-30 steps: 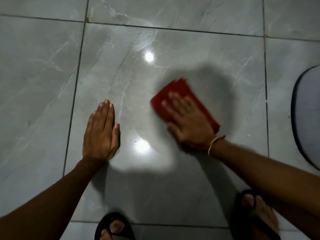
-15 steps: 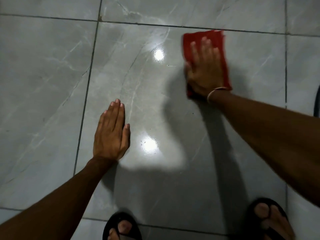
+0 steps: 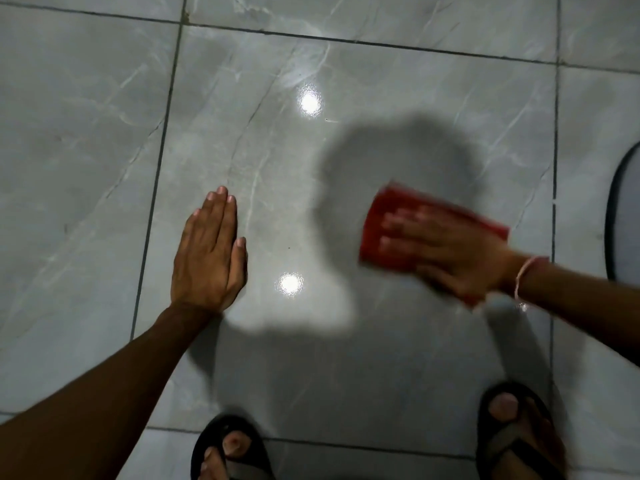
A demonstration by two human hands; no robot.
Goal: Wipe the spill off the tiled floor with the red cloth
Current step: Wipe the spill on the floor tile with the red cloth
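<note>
currently mid-wipe. right hand [image 3: 450, 258] is flat on the red cloth [image 3: 388, 223], pressing it to the floor [image 3: 86, 168] on the right side of the big centre tile, near the right grout line. hand and cloth are motion-blurred, so detail is soft. fingers [image 3: 398, 220] look spread and extended across the cloth, palm down, not curled around it. it's pinned, not gripped.

left hand [image 3: 207, 258] is flat on the tile well left of the cloth, fingers together, thumb tucked alongside, holding nothing; reads as a brace.

spill itself: can't make it out. glossy tile, two light glares and a head shadow mask any wet patch; a faint wet sheen shows just beside the right wrist.

to do it well, my take: keep even palm pressure, overlap the passes, work toward the feet, refold to a dry face when it's soaked. keep the sandals [image 3: 519, 441] off the wet area.
</note>
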